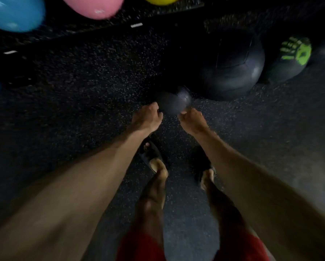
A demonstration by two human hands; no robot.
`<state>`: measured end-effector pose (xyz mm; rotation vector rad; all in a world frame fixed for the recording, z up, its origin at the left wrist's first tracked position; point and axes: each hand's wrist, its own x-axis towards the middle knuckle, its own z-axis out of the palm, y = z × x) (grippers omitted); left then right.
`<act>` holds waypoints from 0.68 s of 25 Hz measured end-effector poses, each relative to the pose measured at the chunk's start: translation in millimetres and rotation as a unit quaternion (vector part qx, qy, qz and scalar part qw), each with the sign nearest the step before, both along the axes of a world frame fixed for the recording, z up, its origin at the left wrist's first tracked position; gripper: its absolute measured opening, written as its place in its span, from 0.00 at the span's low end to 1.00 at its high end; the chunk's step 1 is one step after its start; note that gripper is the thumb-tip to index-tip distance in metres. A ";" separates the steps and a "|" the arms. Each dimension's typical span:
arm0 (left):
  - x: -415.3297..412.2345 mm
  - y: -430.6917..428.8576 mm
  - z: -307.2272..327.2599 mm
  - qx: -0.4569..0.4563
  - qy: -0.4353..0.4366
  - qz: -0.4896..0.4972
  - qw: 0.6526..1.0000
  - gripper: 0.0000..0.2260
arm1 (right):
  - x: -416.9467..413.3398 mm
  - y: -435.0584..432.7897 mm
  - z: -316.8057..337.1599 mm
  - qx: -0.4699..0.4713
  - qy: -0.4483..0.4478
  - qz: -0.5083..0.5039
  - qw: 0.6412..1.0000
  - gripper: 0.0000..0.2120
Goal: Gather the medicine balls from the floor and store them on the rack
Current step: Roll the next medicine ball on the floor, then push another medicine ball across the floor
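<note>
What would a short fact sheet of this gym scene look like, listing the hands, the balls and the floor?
left hand: on the left side of a small dark ball
right hand: on that ball's right side
grip: blurred, cannot tell if closed
large dark ball: on the floor, beyond the hands
green-marked ball: right of the large one
coloured balls: blue, pink, yellow, top edge
floor: dark, speckled

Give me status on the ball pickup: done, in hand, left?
Done: nothing visible; no rack in view. In hand: left hand and right hand reach to a small dark blurred ball; grip unclear. Left: a large black medicine ball and a dark ball with green handprint sit on the speckled rubber floor.
</note>
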<state>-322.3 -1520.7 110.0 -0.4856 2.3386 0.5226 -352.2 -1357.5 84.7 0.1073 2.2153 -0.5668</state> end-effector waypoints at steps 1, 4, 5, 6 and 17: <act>15.0 0.9 33.3 0.007 0.005 0.004 1.000 0.14 | 10.1 1.6 34.6 -0.001 -0.003 0.018 1.000 0.16; 61.3 5.8 110.4 0.022 0.009 0.033 0.999 0.13 | 41.7 7.3 115.8 0.003 -0.004 0.084 0.996 0.14; 79.6 7.5 134.1 0.022 0.009 0.051 0.998 0.14 | 52.7 8.2 140.5 0.017 0.005 0.113 0.993 0.14; 98.8 9.9 156.1 0.019 0.008 0.071 0.997 0.14 | 63.8 8.8 159.9 0.023 0.003 0.147 0.989 0.15; 381.7 151.6 273.2 0.018 0.035 0.454 0.890 0.13 | 236.9 42.5 277.9 -0.027 0.025 0.600 0.799 0.18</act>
